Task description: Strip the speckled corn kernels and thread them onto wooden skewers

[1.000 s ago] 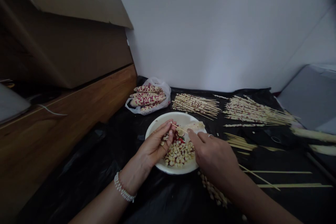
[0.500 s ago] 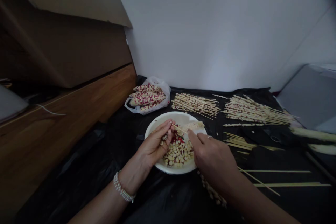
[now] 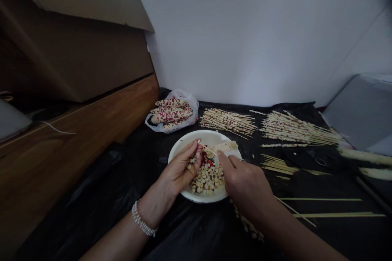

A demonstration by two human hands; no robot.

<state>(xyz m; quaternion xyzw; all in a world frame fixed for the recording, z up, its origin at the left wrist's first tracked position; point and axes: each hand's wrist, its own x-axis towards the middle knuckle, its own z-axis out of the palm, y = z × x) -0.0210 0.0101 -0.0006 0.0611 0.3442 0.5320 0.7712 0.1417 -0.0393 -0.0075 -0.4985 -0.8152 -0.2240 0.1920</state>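
Over a white bowl [image 3: 173, 149] of loose corn kernels [image 3: 206, 179], my left hand [image 3: 183, 165] pinches a pale corn kernel [image 3: 199, 142] between thumb and fingertip. A few more kernels lie in its curled palm. My right hand [image 3: 246, 179] is closed around a thin bamboo skewer [image 3: 209, 150], whose tip meets the kernel at my left fingertips. The skewer's other end comes out behind my right wrist. A stripped corn cob [image 3: 226, 147] rests in the bowl behind the skewer. Small red bits lie among the kernels.
A plastic bag of speckled corn cobs [image 3: 173, 112] sits behind the bowl. Two piles of kernel-threaded skewers [image 3: 225, 120] lie at the back. Bare skewers [image 3: 278, 164] are on the right, on black plastic sheeting [image 3: 122, 179]. A cardboard box [image 3: 92, 49] stands left, a wall behind.
My right hand has shifted slightly left with the skewer, bringing its tip closer into my left fingertips. My left hand has hardly moved.
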